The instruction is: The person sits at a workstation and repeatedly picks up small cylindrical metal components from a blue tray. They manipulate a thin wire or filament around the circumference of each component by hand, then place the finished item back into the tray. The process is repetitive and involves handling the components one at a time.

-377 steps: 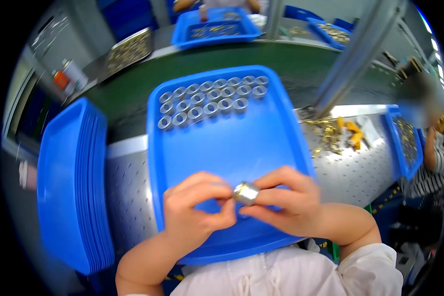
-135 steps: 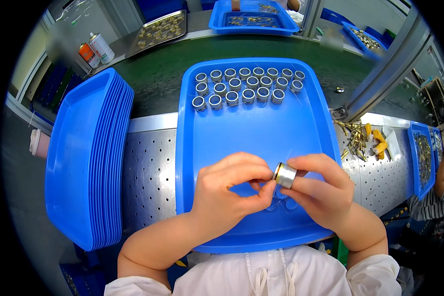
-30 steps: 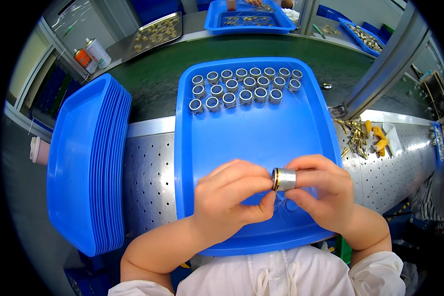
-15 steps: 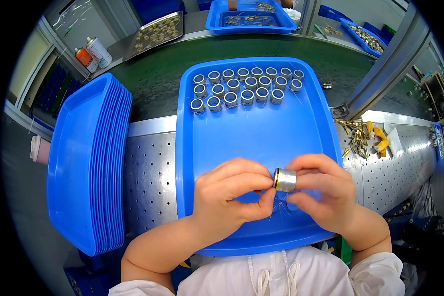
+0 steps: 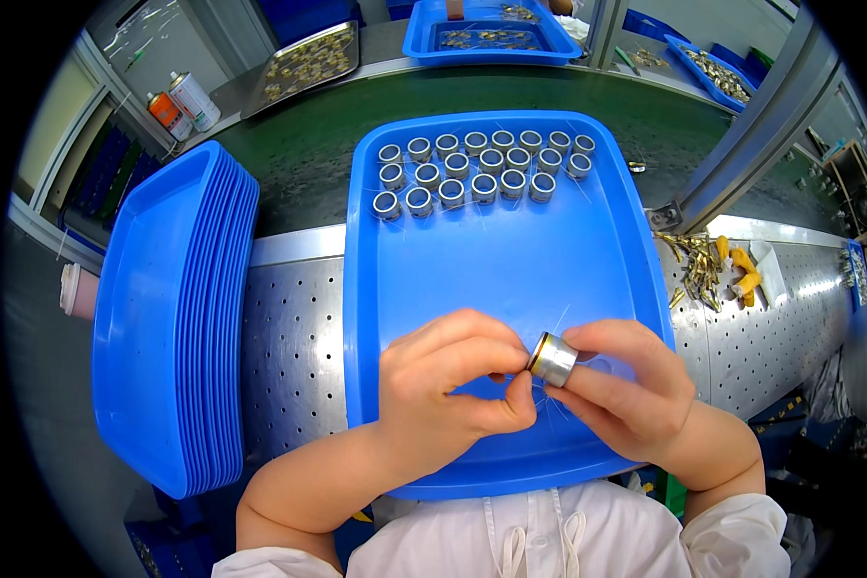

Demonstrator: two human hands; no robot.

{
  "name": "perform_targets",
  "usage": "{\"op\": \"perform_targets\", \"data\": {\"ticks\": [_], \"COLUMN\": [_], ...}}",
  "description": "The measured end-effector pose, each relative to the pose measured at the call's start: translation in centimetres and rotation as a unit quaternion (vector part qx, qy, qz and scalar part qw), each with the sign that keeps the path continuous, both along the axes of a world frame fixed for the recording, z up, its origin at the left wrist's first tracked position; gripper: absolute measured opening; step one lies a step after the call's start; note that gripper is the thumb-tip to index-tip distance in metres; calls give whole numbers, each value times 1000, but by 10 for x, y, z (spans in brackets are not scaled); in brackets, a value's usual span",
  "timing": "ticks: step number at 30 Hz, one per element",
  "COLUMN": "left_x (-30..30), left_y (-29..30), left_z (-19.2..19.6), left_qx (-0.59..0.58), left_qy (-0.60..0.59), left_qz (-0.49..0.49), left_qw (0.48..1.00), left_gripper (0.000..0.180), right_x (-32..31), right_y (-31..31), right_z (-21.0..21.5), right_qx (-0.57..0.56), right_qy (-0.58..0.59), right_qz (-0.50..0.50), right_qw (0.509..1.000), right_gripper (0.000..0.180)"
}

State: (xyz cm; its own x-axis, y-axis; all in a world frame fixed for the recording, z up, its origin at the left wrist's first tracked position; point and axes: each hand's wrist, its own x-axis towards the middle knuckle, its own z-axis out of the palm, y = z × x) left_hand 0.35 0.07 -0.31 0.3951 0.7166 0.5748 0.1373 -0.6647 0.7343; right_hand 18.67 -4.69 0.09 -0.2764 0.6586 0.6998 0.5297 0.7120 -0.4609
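Observation:
Over the near part of a blue tray [image 5: 453,279], a short silver metal cylinder [image 5: 555,362] with a brass-coloured band at its left end is held tilted. My right hand [image 5: 636,390] grips its right part between thumb and fingers. At the banded left end, the thumb and forefinger of my left hand [image 5: 448,380] are pinched together against the rim; whether they also hold a fine wire is hidden. Thin wires stick out around the cylinder, above and below it. Rows of similar metal cylinders [image 5: 484,187] stand upright at the tray's far end, several with thin wires.
Left of the tray leans a stack of blue trays [image 5: 178,318]. Brass-coloured parts [image 5: 698,270] and yellow finger covers [image 5: 742,275] lie on the perforated metal table [image 5: 294,337] to the right. Beyond run a green belt [image 5: 356,106] and a metal post [image 5: 751,125].
The cylinder has tilted, its right end dropping lower. My right hand has shifted its grip, its fingers now lying differently around it. My left hand has stayed nearly in place.

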Motion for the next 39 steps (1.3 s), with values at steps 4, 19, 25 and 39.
{"op": "perform_targets", "data": {"ticks": [4, 19, 25, 39], "left_x": [2, 0, 3, 2], "left_y": [2, 3, 2, 2], "left_z": [-4, 1, 1, -2], "left_qx": [53, -29, -10, 93], "left_qy": [-11, -12, -11, -12], "left_qz": [5, -28, -14, -11], "left_qw": [999, 999, 1000, 995], "left_gripper": [18, 18, 19, 22], "right_x": [0, 1, 3, 1], "right_y": [-1, 2, 1, -2], "right_z": [0, 1, -2, 2], "right_qx": [-113, -78, -37, -108], "right_qy": [104, 57, 28, 76], "right_qz": [20, 3, -5, 7], "right_qw": [988, 995, 999, 991], "right_gripper": [26, 28, 28, 26]}}
